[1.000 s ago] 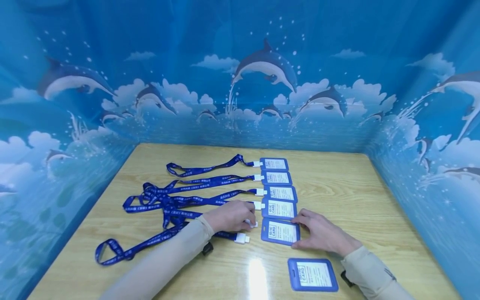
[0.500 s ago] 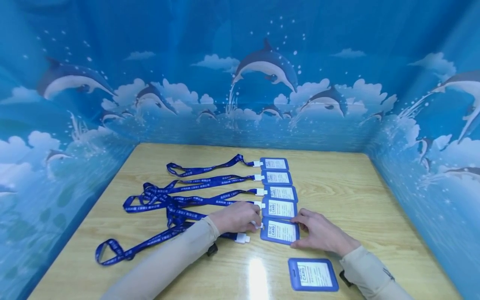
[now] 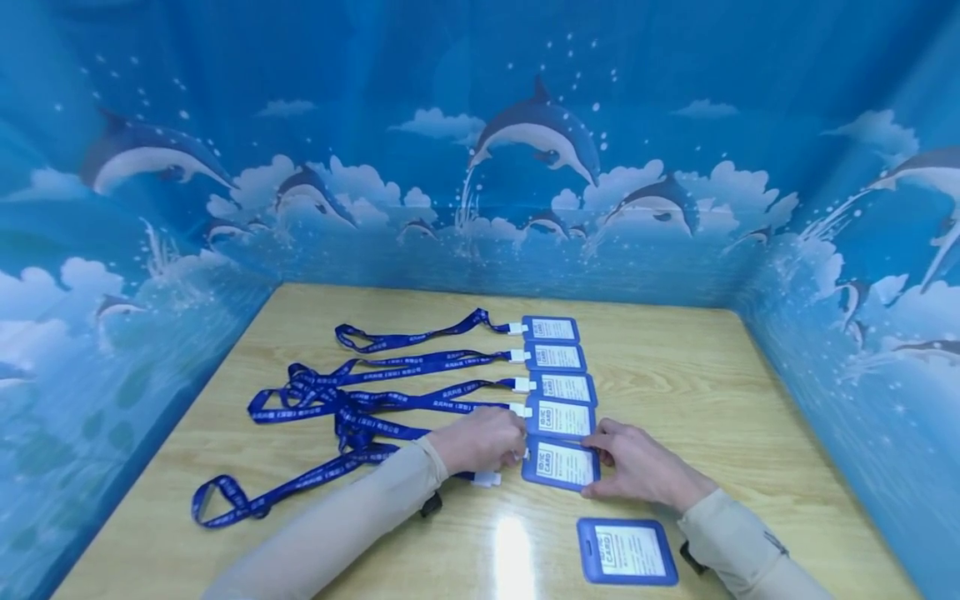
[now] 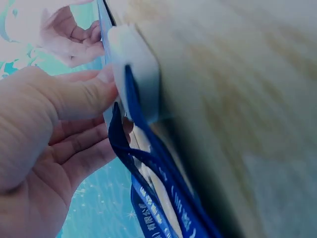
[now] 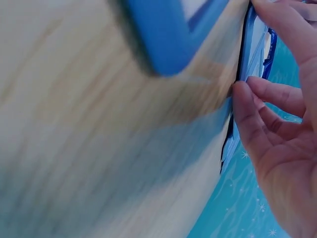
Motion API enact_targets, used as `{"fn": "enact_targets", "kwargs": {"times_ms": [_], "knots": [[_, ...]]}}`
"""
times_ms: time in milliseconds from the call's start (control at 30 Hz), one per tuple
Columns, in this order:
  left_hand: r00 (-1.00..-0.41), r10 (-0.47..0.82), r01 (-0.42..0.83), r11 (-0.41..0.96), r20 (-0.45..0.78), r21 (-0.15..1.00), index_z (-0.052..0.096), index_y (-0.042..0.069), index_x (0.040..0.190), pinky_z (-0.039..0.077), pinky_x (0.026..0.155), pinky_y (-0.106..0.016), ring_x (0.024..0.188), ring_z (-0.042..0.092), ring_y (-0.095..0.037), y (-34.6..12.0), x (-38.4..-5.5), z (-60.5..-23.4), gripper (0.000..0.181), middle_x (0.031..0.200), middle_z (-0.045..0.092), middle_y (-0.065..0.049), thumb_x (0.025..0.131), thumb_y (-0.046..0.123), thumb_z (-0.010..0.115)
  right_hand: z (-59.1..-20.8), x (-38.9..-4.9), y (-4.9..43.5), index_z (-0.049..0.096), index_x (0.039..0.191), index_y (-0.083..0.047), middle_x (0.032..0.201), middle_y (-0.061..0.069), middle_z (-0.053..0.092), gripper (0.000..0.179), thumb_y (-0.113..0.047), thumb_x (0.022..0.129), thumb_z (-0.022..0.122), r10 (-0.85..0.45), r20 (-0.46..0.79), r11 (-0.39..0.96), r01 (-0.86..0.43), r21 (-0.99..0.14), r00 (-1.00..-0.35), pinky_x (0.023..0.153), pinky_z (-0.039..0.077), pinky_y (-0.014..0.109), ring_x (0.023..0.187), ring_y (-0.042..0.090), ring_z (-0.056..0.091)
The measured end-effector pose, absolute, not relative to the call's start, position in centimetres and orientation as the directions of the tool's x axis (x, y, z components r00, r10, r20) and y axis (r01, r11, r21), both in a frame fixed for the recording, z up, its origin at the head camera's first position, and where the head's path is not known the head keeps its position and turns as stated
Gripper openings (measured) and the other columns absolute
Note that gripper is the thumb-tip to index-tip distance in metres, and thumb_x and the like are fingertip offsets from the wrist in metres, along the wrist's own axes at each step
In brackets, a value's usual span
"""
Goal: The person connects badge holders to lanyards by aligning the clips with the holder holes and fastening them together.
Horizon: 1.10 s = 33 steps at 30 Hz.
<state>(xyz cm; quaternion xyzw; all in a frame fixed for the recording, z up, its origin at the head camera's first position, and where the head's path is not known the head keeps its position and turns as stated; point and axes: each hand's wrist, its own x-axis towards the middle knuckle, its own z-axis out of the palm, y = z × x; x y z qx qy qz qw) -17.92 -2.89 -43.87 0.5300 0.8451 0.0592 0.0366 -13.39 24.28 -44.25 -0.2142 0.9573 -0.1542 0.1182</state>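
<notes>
My left hand [image 3: 483, 438] pinches the white plastic clip [image 4: 136, 74] of a blue printed lanyard [image 4: 171, 193], right at the slotted end of a blue ID badge holder [image 3: 561, 464]. In the left wrist view the thumb lies on the clip's edge, and the strap hangs from it. My right hand [image 3: 647, 467] holds that same holder by its opposite edge, thumb at the near corner and fingers at the far one. Most of the clip is hidden behind the left fingers in the head view.
Several badge holders with lanyards clipped on, one a holder [image 3: 551, 328] at the back, form a column beyond. A loose holder [image 3: 628, 552] lies near the front. Another lanyard's white clip [image 3: 487, 479] rests beside the left hand. Blue dolphin-print curtains [image 3: 480, 167] surround the wooden table [image 3: 675, 358].
My left hand has moved right with the white clip, bringing it up to the holder's slotted end. My right hand has stayed on the holder's edge.
</notes>
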Motion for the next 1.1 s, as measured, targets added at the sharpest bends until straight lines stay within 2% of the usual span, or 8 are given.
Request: {"fn": "enact_targets", "kwargs": {"times_ms": [100,300,467,567,667,900,967,1100], "knots": [[-0.449,0.894,0.885,0.443,0.008,0.146,0.08,0.022,0.101,0.055,0.082,-0.013,0.092,0.07,-0.006,-2.7,-17.8,-44.0,0.02,0.106,0.076,0.005,0.083,0.014,0.083,-44.3,-13.3,24.3,0.068,0.127,-0.008,0.1,-0.007,0.057,0.077,-0.058,0.071,0.085,-0.437,-0.164,0.864,-0.362,-0.349,-0.885,0.063,0.047,0.018,0.08,0.006,0.051],[-0.474,0.88,0.873,0.462,0.042,0.159,0.08,0.019,0.099,0.053,0.072,-0.01,0.082,0.07,-0.006,-2.3,-17.8,-44.1,0.02,0.098,0.076,0.004,0.082,0.01,0.082,-44.3,-13.2,24.3,0.067,0.129,-0.011,0.104,-0.007,0.059,0.076,-0.056,0.071,0.086,-0.386,-0.174,0.883,-0.308,-0.354,-0.906,0.068,0.049,0.019,0.083,0.005,0.051],[-0.489,0.872,0.856,0.475,0.022,0.206,0.079,0.022,0.105,0.056,0.091,-0.02,0.104,0.07,-0.011,-2.8,-18.1,-44.3,0.023,0.116,0.074,0.002,0.083,0.014,0.082,-44.4,-13.2,24.1,0.068,0.128,-0.012,0.101,-0.008,0.058,0.076,-0.055,0.069,0.087,-0.373,-0.183,0.884,-0.289,-0.367,-0.91,0.068,0.049,0.019,0.083,0.005,0.051],[-0.482,0.876,0.857,0.469,0.009,0.211,0.078,0.023,0.106,0.055,0.096,-0.022,0.109,0.068,-0.011,-3.1,-18.2,-44.4,0.023,0.121,0.072,0.001,0.084,0.018,0.082,-44.5,-13.1,24.1,0.068,0.127,-0.012,0.099,-0.009,0.057,0.076,-0.056,0.069,0.087,-0.379,-0.173,0.881,-0.297,-0.369,-0.909,0.068,0.048,0.019,0.082,0.005,0.051],[-0.475,0.88,0.86,0.466,-0.008,0.206,0.078,0.024,0.106,0.054,0.093,-0.019,0.106,0.067,-0.009,-3.3,-18.3,-44.3,0.023,0.119,0.071,0.003,0.084,0.021,0.082,-44.6,-13.1,24.1,0.068,0.127,-0.011,0.097,-0.01,0.056,0.077,-0.057,0.069,0.087,-0.387,-0.161,0.874,-0.306,-0.377,-0.908,0.067,0.048,0.019,0.082,0.006,0.051],[-0.39,0.92,0.917,0.386,0.03,0.103,0.077,0.022,0.107,0.055,0.089,-0.018,0.1,0.067,-0.007,-4.0,-18.8,-43.2,0.014,0.11,0.072,0.007,0.094,0.023,0.072,-44.7,-12.9,24.4,0.068,0.126,-0.011,0.094,-0.011,0.055,0.076,-0.056,0.068,0.087,-0.375,-0.155,0.873,-0.292,-0.39,-0.914,0.066,0.048,0.019,0.081,0.006,0.051],[-0.402,0.913,0.914,0.395,0.069,0.089,0.077,0.021,0.108,0.056,0.09,-0.02,0.1,0.068,-0.008,-4.6,-18.9,-42.5,0.014,0.109,0.073,0.006,0.097,0.024,0.068,-44.8,-12.8,24.5,0.068,0.127,-0.012,0.095,-0.01,0.055,0.076,-0.056,0.069,0.087,-0.378,-0.156,0.876,-0.298,-0.378,-0.912,0.066,0.048,0.019,0.081,0.006,0.051],[-0.466,0.88,0.882,0.455,0.092,0.12,0.077,0.02,0.11,0.057,0.084,-0.021,0.092,0.067,-0.007,-5.9,-19.0,-40.9,0.017,0.103,0.073,0.006,0.099,0.026,0.067,-44.7,-12.8,24.5,0.067,0.129,-0.012,0.097,-0.01,0.055,0.077,-0.057,0.07,0.085,-0.381,-0.155,0.882,-0.308,-0.358,-0.912,0.067,0.047,0.018,0.081,0.005,0.051]]}}
